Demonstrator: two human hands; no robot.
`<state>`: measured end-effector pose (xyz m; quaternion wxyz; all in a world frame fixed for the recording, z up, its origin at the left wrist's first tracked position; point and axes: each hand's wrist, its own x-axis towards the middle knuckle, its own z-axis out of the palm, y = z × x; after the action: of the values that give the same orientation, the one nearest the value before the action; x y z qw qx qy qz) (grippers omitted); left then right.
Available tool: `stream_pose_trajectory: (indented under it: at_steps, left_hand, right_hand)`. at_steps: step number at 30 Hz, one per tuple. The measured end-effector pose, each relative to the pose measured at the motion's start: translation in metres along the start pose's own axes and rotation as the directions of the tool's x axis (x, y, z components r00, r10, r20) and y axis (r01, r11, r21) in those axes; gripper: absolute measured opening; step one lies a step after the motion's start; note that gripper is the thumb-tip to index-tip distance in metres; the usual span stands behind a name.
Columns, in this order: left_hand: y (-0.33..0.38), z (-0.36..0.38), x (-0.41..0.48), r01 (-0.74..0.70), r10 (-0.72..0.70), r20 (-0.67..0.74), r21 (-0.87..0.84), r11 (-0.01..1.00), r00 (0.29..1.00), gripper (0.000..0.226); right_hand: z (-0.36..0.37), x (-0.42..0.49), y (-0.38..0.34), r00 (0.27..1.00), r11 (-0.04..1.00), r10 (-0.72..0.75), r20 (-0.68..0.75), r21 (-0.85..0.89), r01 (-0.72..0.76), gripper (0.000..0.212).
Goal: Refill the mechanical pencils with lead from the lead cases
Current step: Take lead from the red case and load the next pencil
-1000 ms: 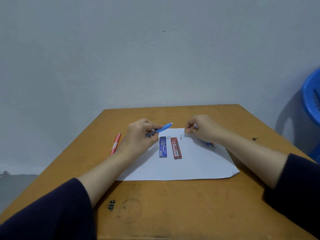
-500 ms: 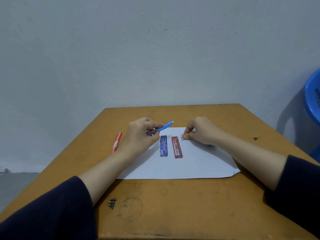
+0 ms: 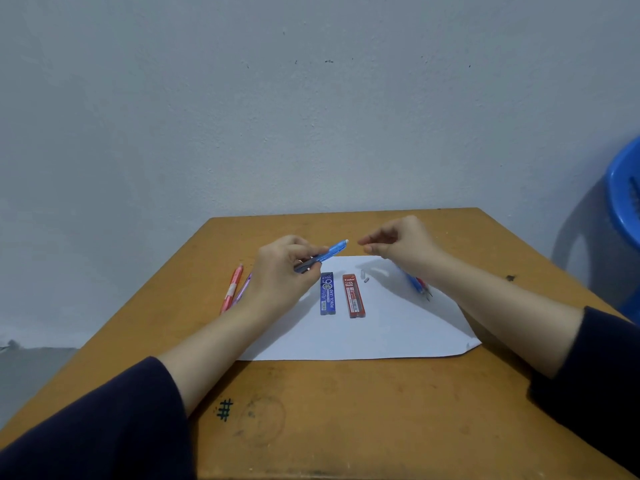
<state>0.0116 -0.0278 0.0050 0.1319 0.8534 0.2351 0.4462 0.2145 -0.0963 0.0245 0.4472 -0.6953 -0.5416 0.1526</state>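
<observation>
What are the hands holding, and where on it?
The left hand grips the blue mechanical pencil near its dark lower end; the right hand holds nothing visible.

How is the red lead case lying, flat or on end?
Flat: the red lead case lies label-up on the white paper.

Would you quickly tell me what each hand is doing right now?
Left hand: holding the blue pencil.
Right hand: open, fingers loosely curled, nothing visible in it.

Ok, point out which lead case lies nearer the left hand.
The blue lead case, just beside the left hand; the red lead case lies one place further right.
</observation>
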Motion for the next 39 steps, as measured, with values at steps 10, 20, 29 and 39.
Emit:
stream_pose_trajectory:
  at_steps: [10, 20, 29, 39]
  left_hand:
    - [0.004, 0.005, -0.003, -0.099, 0.091, -0.109, -0.068, 0.993, 0.990, 0.030]
    - [0.021, 0.007, -0.010, 0.025, -0.039, -0.049, -0.268, 0.963, 0.998, 0.024]
    - [0.004, 0.004, -0.003, 0.118, -0.122, 0.137, 0.042, 0.992, 0.983, 0.032]
    - [-0.016, 0.008, -0.001, 0.173, -0.384, 0.458, 0.438, 0.882, 0.802, 0.058]
  right_hand:
    - [0.010, -0.019, -0.026, 0.999, 0.888, 0.005, -0.047, 0.459, 0.017, 0.010]
    - [0.014, -0.026, -0.035, 0.981, 0.706, 0.186, 0.065, 0.686, -0.179, 0.011]
    - [-0.012, -0.008, -0.021, 0.928, 0.788, 0.349, 0.128, 0.495, -0.365, 0.018]
    - [-0.007, -0.010, -0.017, 0.867, 0.886, 0.457, 0.200, -0.024, -0.462, 0.012]
